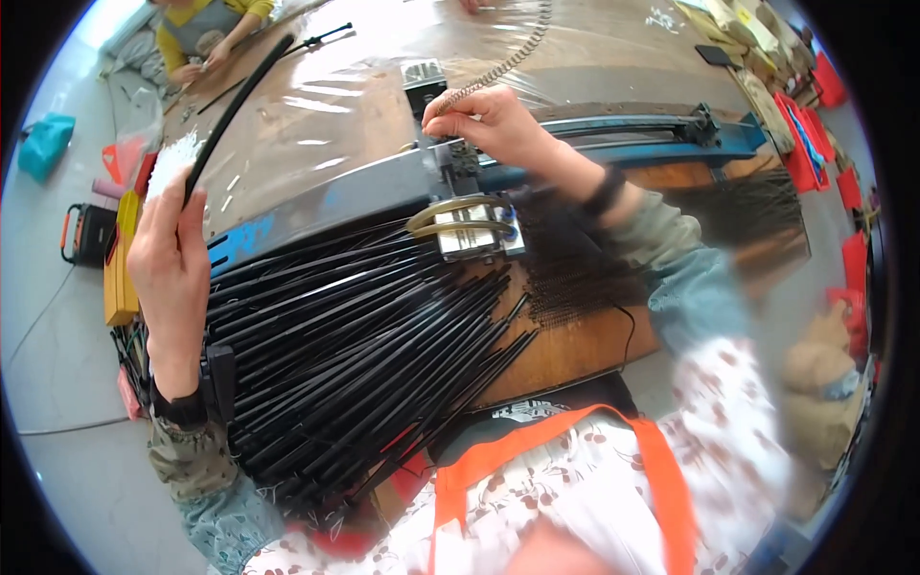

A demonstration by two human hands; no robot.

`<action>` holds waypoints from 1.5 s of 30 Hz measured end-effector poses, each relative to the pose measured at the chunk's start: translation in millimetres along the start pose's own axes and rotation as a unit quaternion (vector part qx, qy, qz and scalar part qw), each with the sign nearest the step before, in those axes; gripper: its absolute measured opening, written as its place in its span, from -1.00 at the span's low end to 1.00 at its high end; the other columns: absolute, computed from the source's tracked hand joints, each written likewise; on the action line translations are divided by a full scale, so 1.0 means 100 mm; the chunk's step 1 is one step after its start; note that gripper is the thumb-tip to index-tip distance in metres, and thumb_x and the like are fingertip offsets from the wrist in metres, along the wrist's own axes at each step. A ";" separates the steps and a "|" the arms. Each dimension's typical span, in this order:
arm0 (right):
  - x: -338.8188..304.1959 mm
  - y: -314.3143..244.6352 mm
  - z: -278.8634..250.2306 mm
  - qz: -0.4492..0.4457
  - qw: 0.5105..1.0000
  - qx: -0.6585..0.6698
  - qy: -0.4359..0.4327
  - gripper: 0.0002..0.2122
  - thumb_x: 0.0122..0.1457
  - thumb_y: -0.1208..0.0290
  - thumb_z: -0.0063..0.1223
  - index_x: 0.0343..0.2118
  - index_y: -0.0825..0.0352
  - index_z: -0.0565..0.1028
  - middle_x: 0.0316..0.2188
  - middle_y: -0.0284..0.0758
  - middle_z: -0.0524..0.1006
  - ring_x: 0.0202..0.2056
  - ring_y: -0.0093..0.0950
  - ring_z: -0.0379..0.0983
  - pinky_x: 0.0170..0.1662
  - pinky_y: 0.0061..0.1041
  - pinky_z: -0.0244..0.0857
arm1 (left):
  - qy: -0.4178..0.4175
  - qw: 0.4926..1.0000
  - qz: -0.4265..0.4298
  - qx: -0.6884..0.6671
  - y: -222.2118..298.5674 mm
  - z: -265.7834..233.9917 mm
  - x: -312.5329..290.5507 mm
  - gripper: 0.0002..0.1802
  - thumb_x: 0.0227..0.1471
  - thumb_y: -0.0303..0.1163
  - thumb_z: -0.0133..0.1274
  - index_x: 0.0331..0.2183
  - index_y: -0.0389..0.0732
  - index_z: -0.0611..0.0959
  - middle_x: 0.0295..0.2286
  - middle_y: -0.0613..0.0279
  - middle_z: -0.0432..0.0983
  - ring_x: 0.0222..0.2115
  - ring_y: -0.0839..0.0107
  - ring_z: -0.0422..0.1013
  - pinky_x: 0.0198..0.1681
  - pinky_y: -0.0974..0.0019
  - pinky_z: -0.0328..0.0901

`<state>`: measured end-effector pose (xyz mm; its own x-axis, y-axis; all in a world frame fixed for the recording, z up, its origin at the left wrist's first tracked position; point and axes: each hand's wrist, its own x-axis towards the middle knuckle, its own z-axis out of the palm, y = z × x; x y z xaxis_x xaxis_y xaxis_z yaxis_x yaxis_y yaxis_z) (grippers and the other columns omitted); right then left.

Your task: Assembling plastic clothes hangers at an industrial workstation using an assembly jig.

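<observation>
My left hand [168, 254] is raised at the left, its fingers closed round the lower end of a thick black tube [235, 120] that slants up to the right. Beyond those fingers lies a bundle of thin white sticks [174, 161]. Near the middle, my right hand [498, 123] pinches the end of a long coil spring [513, 59], which curves away to the top edge. That hand is just above a metal carriage [462, 168] on a blue rail machine [335, 196]. A silver block [468, 233] with looped hoses sits on its near side.
Many black rods [355, 355] lie fanned out before me. Right of them, a dark pile of springs [575, 287] covers part of the wooden table [546, 355]. Plastic film [316, 96] covers the far tabletop. Another person [206, 38] works at the far left. Red bins [800, 144] stand right.
</observation>
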<state>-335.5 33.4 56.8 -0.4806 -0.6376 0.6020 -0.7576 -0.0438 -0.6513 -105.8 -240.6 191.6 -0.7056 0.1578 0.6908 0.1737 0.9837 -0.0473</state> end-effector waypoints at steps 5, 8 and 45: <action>0.16 0.11 0.15 -0.008 0.999 -0.012 -0.036 -0.88 0.16 0.41 0.25 -0.33 0.35 0.64 -0.46 -0.37 0.66 -0.43 -0.57 0.56 -0.30 -0.58 0.40 | -0.085 0.990 -0.103 0.043 -0.29 -0.19 -0.57 -0.69 0.22 -0.51 0.05 0.01 -0.22 0.59 -0.41 -0.02 0.47 -0.50 0.20 0.37 -0.38 0.25 0.30; 0.23 0.13 0.20 -0.019 0.998 -0.019 -0.063 -0.87 0.16 0.40 0.24 -0.32 0.35 0.64 -0.48 -0.32 0.65 -0.44 -0.51 0.56 -0.31 -0.57 0.40 | -0.094 0.987 -0.124 0.029 -0.33 -0.10 -0.66 -0.68 0.21 -0.51 0.05 0.01 -0.21 0.59 -0.41 -0.01 0.48 -0.51 0.20 0.36 -0.40 0.25 0.29; -1.75 0.88 -2.37 0.077 0.829 -0.553 -0.020 -0.94 0.21 0.52 0.10 -0.29 0.36 0.54 -0.36 -0.17 0.50 -0.24 -0.19 0.44 -0.13 -0.28 0.29 | -0.180 0.953 -0.101 -0.220 0.30 1.93 -0.14 -0.76 0.10 -0.25 0.14 -0.35 -0.22 0.75 -0.44 0.03 0.57 -0.35 0.05 0.52 -0.24 0.11 0.40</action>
<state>-422.7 324.0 3.6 -0.6108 -0.5962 0.5210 -0.6412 0.7585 0.1164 -223.7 -196.9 41.4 -0.9316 0.0666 0.3573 0.2246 0.8784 0.4220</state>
